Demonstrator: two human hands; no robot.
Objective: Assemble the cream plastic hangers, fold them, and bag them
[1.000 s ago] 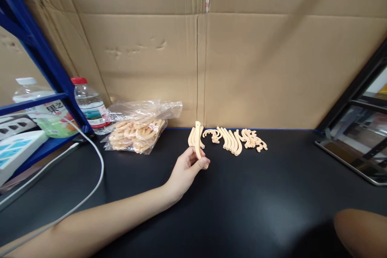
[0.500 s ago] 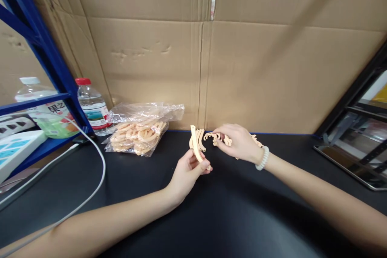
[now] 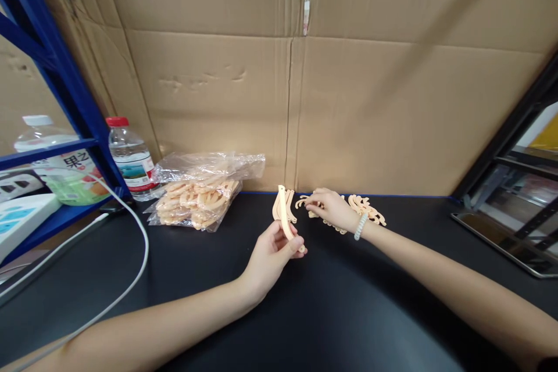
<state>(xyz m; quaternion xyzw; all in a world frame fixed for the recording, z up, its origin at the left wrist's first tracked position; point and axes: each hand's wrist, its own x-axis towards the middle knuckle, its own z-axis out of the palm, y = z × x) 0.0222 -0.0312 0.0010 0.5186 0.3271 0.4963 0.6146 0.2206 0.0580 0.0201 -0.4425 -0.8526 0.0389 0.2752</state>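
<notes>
A long, curved, flat strip of pale peach-coloured wood [image 3: 282,212] is pinched upright between the thumb and bent fingers of the left hand [image 3: 271,253], just above the matt black tabletop [image 3: 349,302]. A few like strips appear to be bunched behind it. The curved strip is gripped much as it was a second ago — the change lies on the other side. The right hand [image 3: 332,208], with a white beaded bracelet [image 3: 360,225] at the wrist, was then away from the pieces, only a forearm being seen at the lower right corner. It is now laid over the row of loose peach-coloured wooden cut-outs [image 3: 370,210] at the foot of the brown cardboard wall [image 3: 209,104]. Its fingers are curled down onto the small hooked pieces at the row's left end, near the held strip; whether one is pinched cannot be told. Both hands are thus brought close together at the cut-outs. Further left are seen a clear plastic bag of more cut-outs [image 3: 196,200], a red-capped water bottle [image 3: 129,157], a blue metal shelf frame [image 3: 65,87] and a white cable [image 3: 131,279].
</notes>
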